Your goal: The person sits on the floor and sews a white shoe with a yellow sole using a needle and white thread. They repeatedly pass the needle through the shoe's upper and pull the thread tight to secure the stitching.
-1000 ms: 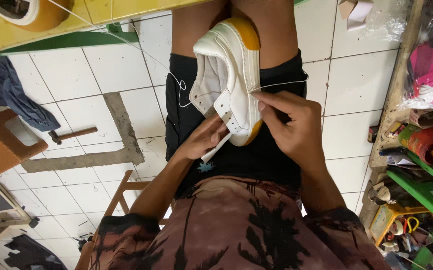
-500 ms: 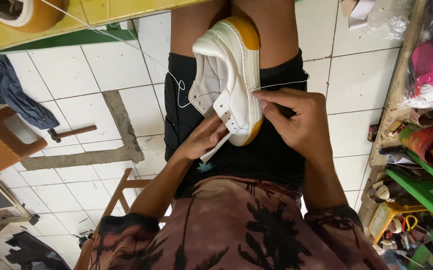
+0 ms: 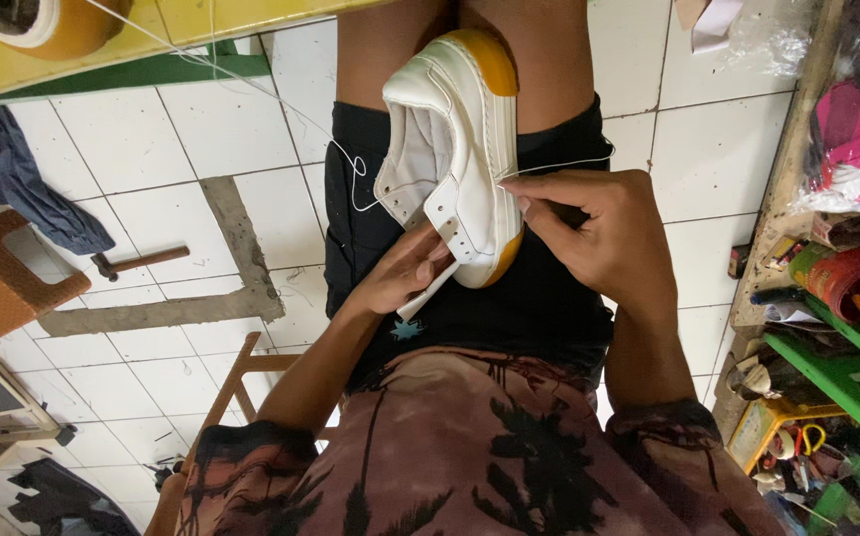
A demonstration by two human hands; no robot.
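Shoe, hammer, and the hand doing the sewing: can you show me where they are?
white shoe (image 3: pixel 460 149), head view, on its side panel.
hammer (image 3: pixel 142 261), head view, on its handle.
right hand (image 3: pixel 603 233), head view, on its back.
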